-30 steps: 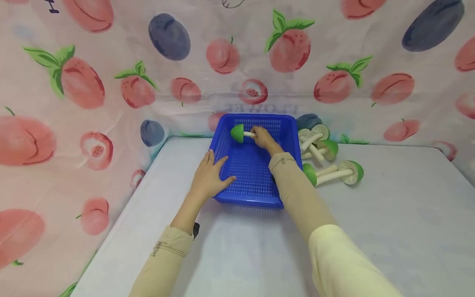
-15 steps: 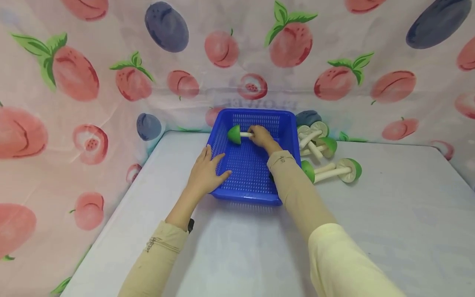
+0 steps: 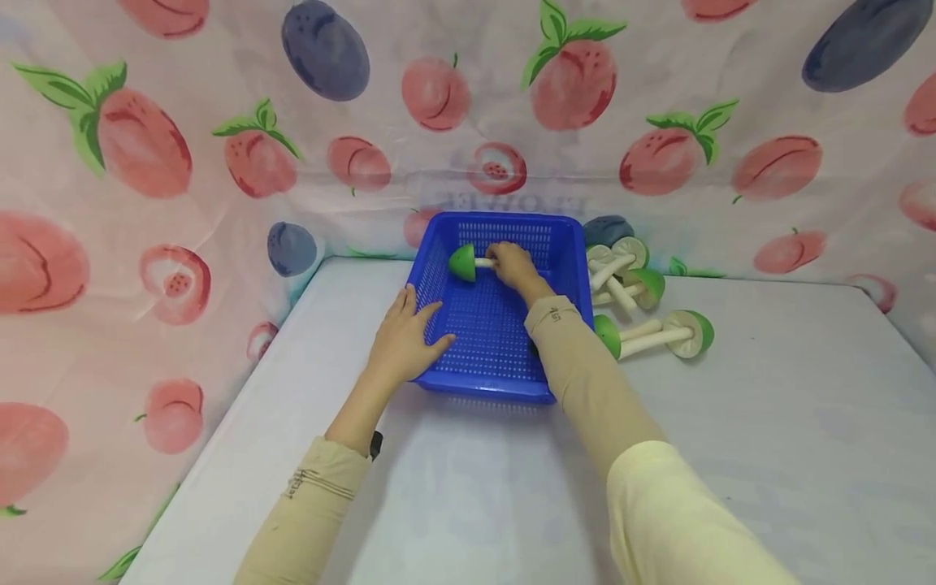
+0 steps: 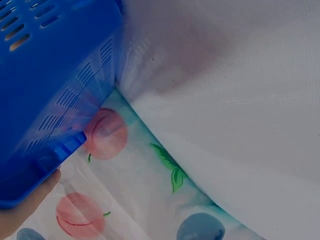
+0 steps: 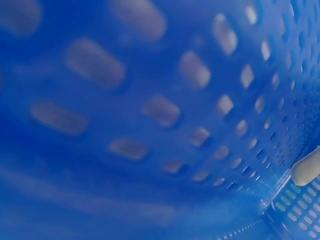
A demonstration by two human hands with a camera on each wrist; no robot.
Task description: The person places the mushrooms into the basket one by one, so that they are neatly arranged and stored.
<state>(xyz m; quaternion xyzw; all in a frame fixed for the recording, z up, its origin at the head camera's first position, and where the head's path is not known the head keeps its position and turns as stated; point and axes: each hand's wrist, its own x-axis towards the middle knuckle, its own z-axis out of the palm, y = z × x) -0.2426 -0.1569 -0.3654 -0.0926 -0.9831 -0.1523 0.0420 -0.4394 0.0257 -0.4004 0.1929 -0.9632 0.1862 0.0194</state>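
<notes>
Inside the blue plastic basket (image 3: pixel 483 388), my right hand (image 3: pixel 514 266) pinches the white stem of a toy mushroom (image 3: pixel 464 262) with a green cap. The cap points left, and the mushroom lies sideways near the basket's back. A pale rounded stem end (image 5: pixel 306 169) shows at the right edge of the right wrist view. My left hand (image 3: pixel 400 340) rests on the basket's left rim with fingers spread; one finger (image 4: pixel 42 192) touches the rim in the left wrist view. The right fingertips are partly hidden in the head view.
Right of the basket, several green-capped mushrooms (image 3: pixel 643 286) lie heaped together. Closer to me, two more lie end to end, one with its gills (image 3: pixel 687 335) showing. Fruit-printed cloth (image 3: pixel 439 162) hangs behind and left of the white table (image 3: pixel 468 487).
The head view has shifted slightly, so the scene sits a little higher. Both hands keep their places on the basket and the mushroom, which has barely moved.
</notes>
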